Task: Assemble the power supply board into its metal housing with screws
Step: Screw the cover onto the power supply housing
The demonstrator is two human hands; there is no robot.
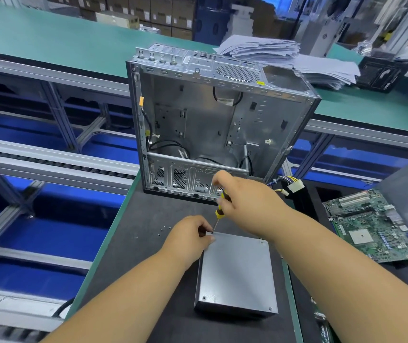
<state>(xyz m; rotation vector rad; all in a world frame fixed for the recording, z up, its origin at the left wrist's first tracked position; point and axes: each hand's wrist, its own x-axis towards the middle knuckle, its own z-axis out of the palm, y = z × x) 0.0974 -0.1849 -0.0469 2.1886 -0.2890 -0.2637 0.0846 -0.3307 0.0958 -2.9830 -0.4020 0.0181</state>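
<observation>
Head view: right hand (230, 191) grips screwdriver (220, 209), tip at housing (237, 276) far-left corner.

Matt grey sheet-metal housing (236, 271), smooth; bare galvanised steel computer case (210, 115); glossy yellow-black plastic screwdriver handle (221, 206); matt black mat (136, 256).

The dark mat (133, 263) lies bare left of the metal housing (237, 273), apart from a few loose screws (163, 230) near its far corner. The open computer case (210, 125) blocks the far side. On the right, a circuit board (371, 226) and a cable bundle (289, 186) crowd the bench.
</observation>
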